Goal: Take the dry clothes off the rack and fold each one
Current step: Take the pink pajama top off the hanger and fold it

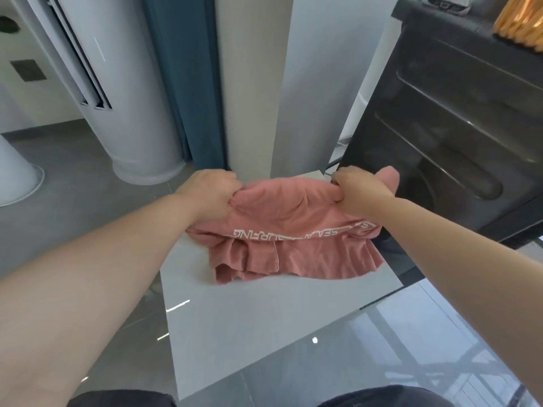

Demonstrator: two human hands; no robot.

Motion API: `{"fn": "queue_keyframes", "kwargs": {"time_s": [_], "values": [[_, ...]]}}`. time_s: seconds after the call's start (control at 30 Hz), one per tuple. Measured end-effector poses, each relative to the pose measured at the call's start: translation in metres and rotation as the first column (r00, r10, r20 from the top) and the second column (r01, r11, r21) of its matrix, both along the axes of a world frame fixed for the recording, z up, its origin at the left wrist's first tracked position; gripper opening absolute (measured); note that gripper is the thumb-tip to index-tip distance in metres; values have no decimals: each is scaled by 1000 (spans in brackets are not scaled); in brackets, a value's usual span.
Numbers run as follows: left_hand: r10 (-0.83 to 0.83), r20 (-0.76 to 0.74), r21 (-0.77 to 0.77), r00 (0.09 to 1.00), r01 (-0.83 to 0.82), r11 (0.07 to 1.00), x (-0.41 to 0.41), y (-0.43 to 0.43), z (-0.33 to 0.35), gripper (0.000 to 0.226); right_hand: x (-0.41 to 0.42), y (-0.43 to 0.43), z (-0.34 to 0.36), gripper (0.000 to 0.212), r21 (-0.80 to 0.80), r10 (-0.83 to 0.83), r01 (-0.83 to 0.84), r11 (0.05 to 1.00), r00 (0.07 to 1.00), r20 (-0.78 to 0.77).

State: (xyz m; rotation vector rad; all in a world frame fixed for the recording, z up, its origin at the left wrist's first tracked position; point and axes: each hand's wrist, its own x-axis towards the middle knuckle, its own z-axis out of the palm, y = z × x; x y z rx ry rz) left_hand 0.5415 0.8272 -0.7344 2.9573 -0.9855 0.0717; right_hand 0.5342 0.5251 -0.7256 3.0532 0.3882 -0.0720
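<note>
A pink garment with white lettering across it lies bunched on a glossy grey-white table. My left hand grips its far left corner, fingers curled into the cloth. My right hand grips the far right corner the same way. Both hands hold the far edge lifted, and the near part of the garment rests in folds on the table top. The drying rack is out of view.
A black drawer unit stands close on the right, with orange items on top. A white column and a blue curtain rise behind the table. A round white appliance stands on the grey floor at left.
</note>
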Motion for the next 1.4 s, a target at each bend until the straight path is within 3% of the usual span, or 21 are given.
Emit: {"fn": "queue_keyframes", "kwargs": {"time_s": [0.07,0.2,0.27,0.33,0.37,0.43,0.5,0.57,0.73,0.9,1.1,1.27,1.4], "values": [[2,-197,109,980,19,994,-14,-5,4,20,-17,-3,-6,16,-20,1,-3,1000,998,-58],[172,-547,387,819,66,920,-47,-22,20,15,-51,0,-11,27,6,-32,33,999,978,-204],[309,-664,444,681,26,896,-57,-26,24,14,-65,3,-12,31,-79,-37,18,997,968,-248],[371,-772,397,516,-64,916,-58,-29,19,5,-77,5,-7,26,-162,-69,11,987,932,-356],[344,-777,320,528,-140,937,-54,-31,13,5,-79,5,-6,28,-154,-83,11,988,881,-465],[260,-614,91,745,-261,961,-42,-38,-2,14,-76,10,-8,40,-141,-121,53,989,836,-535],[238,-349,-41,907,-268,963,-38,-49,-19,28,-70,20,-18,43,-64,-179,168,984,937,-300],[209,-277,1,938,-217,976,-44,-66,-36,46,-69,33,-36,48,41,-231,238,970,964,-130],[251,-324,61,912,-245,968,-64,-83,-87,55,-85,41,-94,54,-15,-241,247,969,925,-294],[326,-256,-49,910,-349,936,-72,-73,-110,56,-88,18,-106,56,124,-301,325,938,937,-180],[328,-275,-47,904,-353,934,-69,-71,-108,63,-88,-18,-103,57,68,-420,440,895,885,-203],[308,-437,-23,845,-353,935,-45,-75,-86,66,-74,-14,-79,53,42,-286,321,946,891,-352],[292,-656,-122,696,-479,869,-32,-85,-68,65,-84,-13,-69,55,81,-145,190,978,910,-389]]}}
